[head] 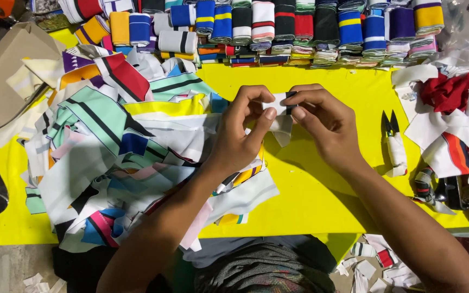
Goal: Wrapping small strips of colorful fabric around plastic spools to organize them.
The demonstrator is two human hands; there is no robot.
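Over the middle of the yellow table, both hands pinch one small white fabric strip with a dark band at its top. My left hand grips its left edge with thumb and fingers. My right hand holds the right edge, fingers curled over the dark band. The strip's lower end hangs loose between the hands, just above the table.
A large loose heap of striped fabric pieces covers the table's left half. Folded striped rolls line the far edge. Small thread snips lie to the right, beside red and white scraps. A brown cardboard piece sits far left.
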